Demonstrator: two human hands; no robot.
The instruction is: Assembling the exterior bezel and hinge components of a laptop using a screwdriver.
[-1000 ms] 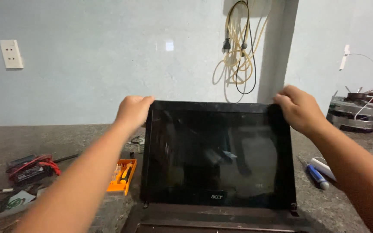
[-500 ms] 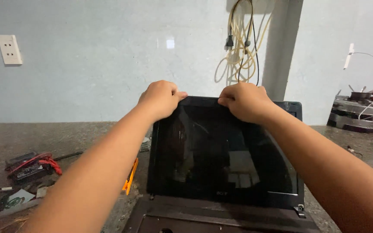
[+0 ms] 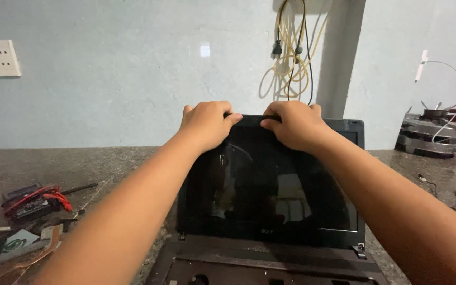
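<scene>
Looking down from head height: nearest, at bottom edge, dark brown laptop base [image 3: 270, 261] w/ its top cover off, lying on a speckled dark grey stone counter [image 3: 117, 163]. Two bare forearms reach fwd from the lower corners. Upright from the base stands the black glossy laptop screen [image 3: 270, 195], facing the viewer, switched off, w/ dim reflections. Left hand [image 3: 206, 124] and right hand [image 3: 295, 124] sit side by side at the middle of the screen's top edge, fingers curled over the thin black bezel strip there, both grasping it; fingertips nearly meet. At the top right corner the bezel looks lifted away from the back lid.

Left of the laptop, on the counter: small black device w/ red wires [image 3: 32, 200], plus scraps and a thin dark rod. Far right: stack of round metal parts [image 3: 431, 134] w/ white wire. Behind, pale blue-grey wall w/ white double socket [image 3: 5, 58] at left; bundle of yellowish and black cables [image 3: 291, 53] hangs above the hands.
</scene>
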